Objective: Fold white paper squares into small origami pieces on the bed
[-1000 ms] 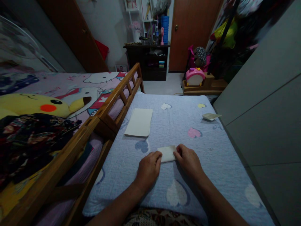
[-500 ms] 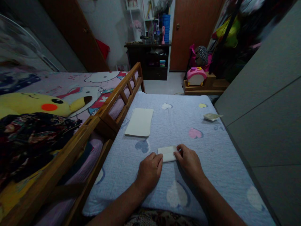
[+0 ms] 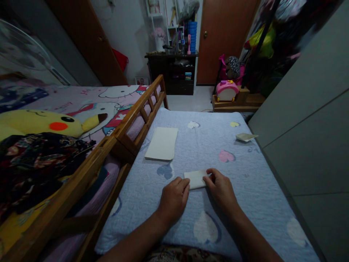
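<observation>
Folded white paper (image 3: pixel 195 179), lying flat on the light blue quilt (image 3: pixel 261 189), close to the front, right between both hands. Shaped like a little rectangle, with the long side going from left to right. Looks a bit thick at the near edge, maybe from layers on top of each other.

Left hand (image 3: pixel 174 199), curled over the near left corner, thumb and fingers close together, holding that end. Right hand (image 3: pixel 222 189), pinching the other end, thumb nearer and pointer finger farther up the edge. Exact grip under the left fingers: hard to tell.

Probably very light, like any bit of paper. Likely bendy in one layer but stiffer in this folded shape. Not very slippery, at a guess, and not likely to break, but easy to crease, crumple or tear with a hard pull. Best to hold by the two short ends, with soft pinches, or to press flat with fingertips along the fold. Soft quilt below, so maybe a bit squishy for making a sharp crease.

Farther off on the left, near the wooden bed rail (image 3: pixel 140 112), a stack of white paper (image 3: pixel 162 143). Far over on the right, a small folded paper piece (image 3: pixel 246 137), with one side sticking up.
</observation>
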Available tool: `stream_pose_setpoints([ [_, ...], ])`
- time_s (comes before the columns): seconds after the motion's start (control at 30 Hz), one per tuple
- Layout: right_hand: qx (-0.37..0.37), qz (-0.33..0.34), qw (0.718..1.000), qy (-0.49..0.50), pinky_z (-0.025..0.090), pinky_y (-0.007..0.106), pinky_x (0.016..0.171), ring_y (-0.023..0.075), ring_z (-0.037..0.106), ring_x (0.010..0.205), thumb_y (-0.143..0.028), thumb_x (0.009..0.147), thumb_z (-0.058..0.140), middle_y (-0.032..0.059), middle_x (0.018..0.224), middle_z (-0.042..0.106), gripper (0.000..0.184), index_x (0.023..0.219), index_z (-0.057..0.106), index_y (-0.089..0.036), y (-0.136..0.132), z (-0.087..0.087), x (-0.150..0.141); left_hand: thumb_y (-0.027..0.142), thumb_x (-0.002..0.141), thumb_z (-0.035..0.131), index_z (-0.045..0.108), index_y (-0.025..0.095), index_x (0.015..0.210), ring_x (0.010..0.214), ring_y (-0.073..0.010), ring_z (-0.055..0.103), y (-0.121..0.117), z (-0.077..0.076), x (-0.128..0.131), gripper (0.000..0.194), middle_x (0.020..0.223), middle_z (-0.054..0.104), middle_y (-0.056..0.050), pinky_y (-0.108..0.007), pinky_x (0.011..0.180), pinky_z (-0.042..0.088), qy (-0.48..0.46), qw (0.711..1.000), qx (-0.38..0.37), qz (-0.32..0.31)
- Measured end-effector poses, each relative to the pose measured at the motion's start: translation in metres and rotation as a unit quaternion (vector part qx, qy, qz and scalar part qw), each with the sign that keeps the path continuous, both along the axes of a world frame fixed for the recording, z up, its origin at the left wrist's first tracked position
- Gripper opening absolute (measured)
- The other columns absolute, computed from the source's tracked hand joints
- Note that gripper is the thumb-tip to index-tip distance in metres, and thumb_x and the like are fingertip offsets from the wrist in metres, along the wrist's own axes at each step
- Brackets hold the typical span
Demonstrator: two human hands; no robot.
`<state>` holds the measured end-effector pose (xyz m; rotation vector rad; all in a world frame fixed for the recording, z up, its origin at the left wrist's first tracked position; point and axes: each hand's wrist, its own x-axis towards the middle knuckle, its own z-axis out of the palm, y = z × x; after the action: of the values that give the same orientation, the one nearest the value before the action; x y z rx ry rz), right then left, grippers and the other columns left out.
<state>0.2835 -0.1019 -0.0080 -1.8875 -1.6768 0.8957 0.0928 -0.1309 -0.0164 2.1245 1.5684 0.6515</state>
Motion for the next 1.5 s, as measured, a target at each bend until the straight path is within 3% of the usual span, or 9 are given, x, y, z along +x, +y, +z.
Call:
stream_pose_setpoints([
  [0.27,-0.010,0.044,0.985,0.167,0.042,0.026,0.063,0.0161,0.059,0.069,-0.032,0.079,0.057,0.0004,0.079,0.065,0.020,0.094,0.063,-0.019,-0.004,-0.001,0.017,0.016,0.086,0.059,0.048,0.020,0.130,0.058,-0.0117,0.058,0.005,0.003,0.001,0.046,0.074,0.061,0.005,-0.023,0.060,0.047,-0.196,0.971,-0.113,0.079],
  [0.33,-0.020,0.054,0.981,0.184,0.041,0.025,0.058,0.0150,0.057,0.063,-0.031,0.080,0.056,-0.0009,0.073,0.063,0.016,0.090,0.062,-0.020,-0.007,0.001,0.021,0.015,0.086,0.059,0.051,0.020,0.127,0.063,-0.0119,0.060,0.006,0.005,0.000,0.042,0.077,0.063,0.003,-0.023,0.061,0.048,-0.212,0.972,-0.081,0.056],
  [0.43,-0.004,0.069,0.977,0.203,0.045,0.026,0.060,0.0159,0.061,0.066,-0.030,0.082,0.054,-0.0003,0.072,0.065,0.013,0.086,0.063,-0.020,-0.011,0.010,0.024,0.011,0.088,0.056,0.065,0.020,0.100,0.075,-0.0140,0.064,0.009,0.011,-0.004,0.017,0.083,0.065,-0.001,-0.024,0.068,0.050,-0.201,0.979,0.036,-0.012],
  [0.6,0.152,0.109,0.963,0.194,0.050,0.029,0.084,0.0172,0.067,0.091,-0.017,0.082,0.053,0.0027,0.093,0.072,0.015,0.090,0.066,-0.022,-0.018,0.023,0.027,0.006,0.088,0.054,0.065,0.018,0.097,0.083,-0.0145,0.064,0.011,0.018,-0.009,0.018,0.091,0.065,-0.006,-0.024,0.073,0.053,-0.183,0.960,0.194,-0.083],
  [0.87,0.194,0.152,0.952,0.183,0.052,0.028,0.084,0.0152,0.068,0.092,-0.009,0.081,0.050,0.0022,0.096,0.072,0.023,0.092,0.065,-0.023,-0.024,0.013,0.031,0.007,0.087,0.053,0.063,0.018,0.097,0.083,-0.0164,0.065,0.003,0.011,-0.011,0.017,0.094,0.064,-0.008,-0.027,0.071,0.056,-0.148,0.964,0.195,-0.103],
  [1.1,0.184,0.149,0.952,0.194,0.053,0.032,0.086,0.0186,0.068,0.095,-0.017,0.086,0.054,0.0052,0.100,0.072,0.015,0.090,0.067,-0.024,-0.030,0.039,0.030,0.008,0.089,0.052,0.061,0.021,0.102,0.094,-0.0161,0.066,-0.001,0.013,-0.017,0.020,0.104,0.065,-0.009,-0.027,0.080,0.057,-0.142,0.957,0.236,-0.092],
  [1.27,0.150,0.125,0.964,0.180,0.049,0.037,0.092,0.0216,0.065,0.102,-0.018,0.081,0.052,0.0070,0.105,0.071,0.019,0.092,0.067,-0.024,-0.020,0.024,0.032,0.010,0.089,0.048,0.064,0.020,0.095,0.091,-0.0182,0.064,0.009,0.009,-0.011,0.020,0.100,0.066,-0.009,-0.030,0.078,0.055,-0.078,0.978,0.173,-0.087],
  [1.4,0.077,0.120,0.979,0.147,0.048,0.034,0.085,0.0200,0.064,0.090,-0.018,0.078,0.049,0.0052,0.094,0.071,0.020,0.087,0.066,-0.022,-0.013,-0.001,0.032,0.005,0.082,0.050,0.064,0.019,0.085,0.089,-0.0210,0.059,0.011,0.002,-0.004,0.020,0.094,0.065,-0.007,-0.034,0.078,0.051,-0.041,0.994,0.069,-0.077],
  [1.5,0.044,0.106,0.987,0.109,0.046,0.032,0.080,0.0207,0.062,0.086,-0.024,0.080,0.053,0.0052,0.088,0.069,0.016,0.085,0.068,-0.021,-0.009,-0.005,0.030,0.009,0.084,0.054,0.064,0.019,0.083,0.094,-0.0223,0.056,0.011,0.003,-0.001,0.014,0.096,0.063,-0.007,-0.036,0.083,0.048,-0.064,0.997,0.007,-0.048],
])
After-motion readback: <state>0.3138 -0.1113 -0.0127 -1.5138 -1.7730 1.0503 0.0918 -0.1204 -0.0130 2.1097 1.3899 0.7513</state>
